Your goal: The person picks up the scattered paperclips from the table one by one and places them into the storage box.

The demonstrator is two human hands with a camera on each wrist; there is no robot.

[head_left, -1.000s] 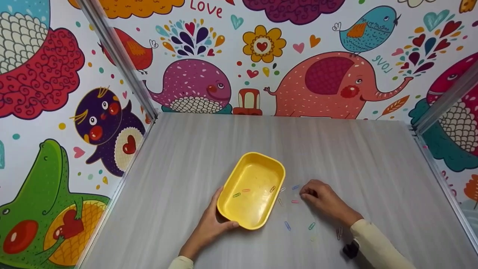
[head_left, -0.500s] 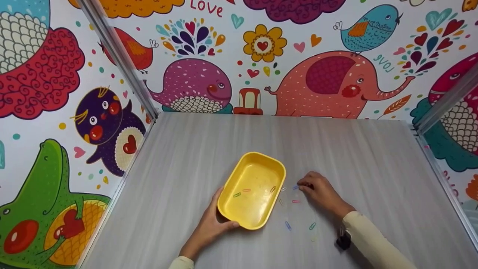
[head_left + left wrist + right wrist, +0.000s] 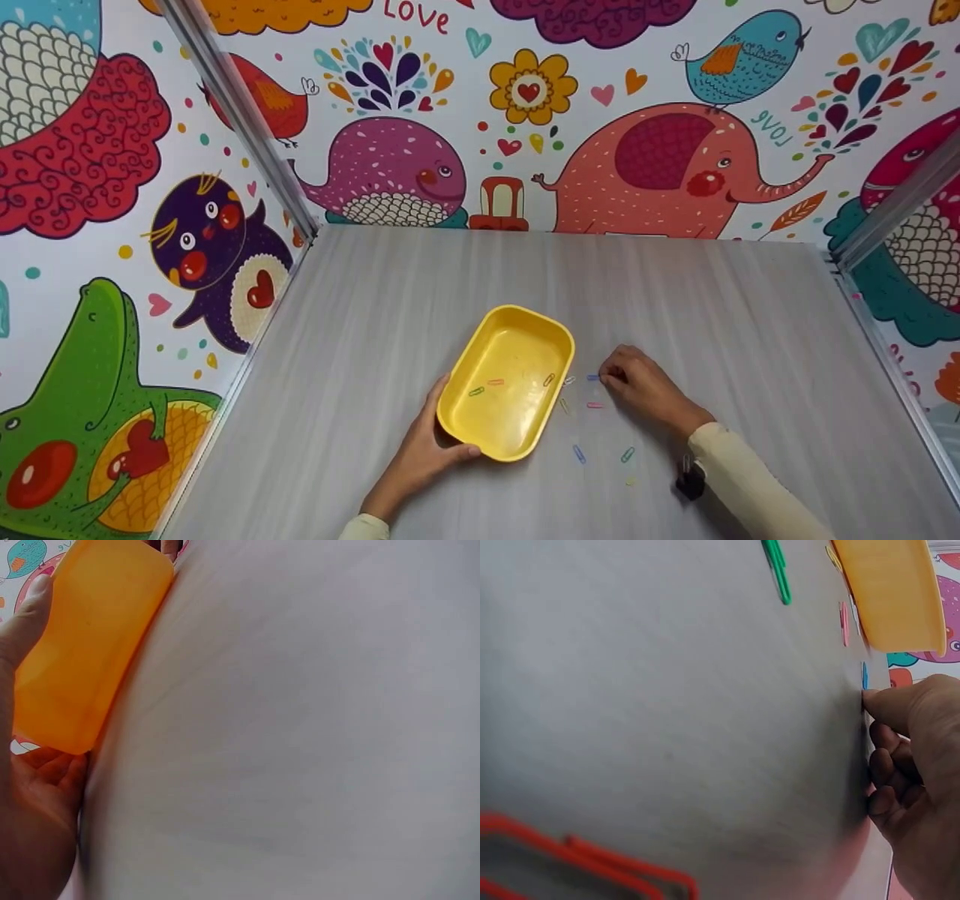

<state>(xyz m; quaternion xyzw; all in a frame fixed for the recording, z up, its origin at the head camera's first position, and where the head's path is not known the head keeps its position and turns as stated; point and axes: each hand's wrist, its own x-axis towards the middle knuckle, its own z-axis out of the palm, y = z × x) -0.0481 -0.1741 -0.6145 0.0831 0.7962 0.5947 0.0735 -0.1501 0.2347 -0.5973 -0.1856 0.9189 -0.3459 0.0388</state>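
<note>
My left hand point(image 3: 424, 448) grips the near-left corner of a yellow plastic tray point(image 3: 514, 424), with the thumb at its near rim and the fingers along the side. Inside the tray lie a green paper clip point(image 3: 476, 391), an orange-pink one point(image 3: 496, 382) and a reddish one point(image 3: 550, 379). Right of the tray, my right hand point(image 3: 649, 390) pinches the end of a blue paper clip point(image 3: 592, 377) at the table. In the right wrist view the thumb covers one end of that blue clip point(image 3: 865, 675); its other fingers are curled.
Several loose clips lie on the grey table point(image 3: 375, 300): pink point(image 3: 595, 405), white point(image 3: 570, 380), yellowish point(image 3: 565, 406), another blue point(image 3: 578, 454), green point(image 3: 628, 454) and small yellow point(image 3: 630, 481). A red clip point(image 3: 622, 866) lies near the right wrist. Patterned walls enclose the table.
My right hand has moved slightly left and away from me onto the blue clip, which has turned a little. The left hand and the tray have stayed in place.
</note>
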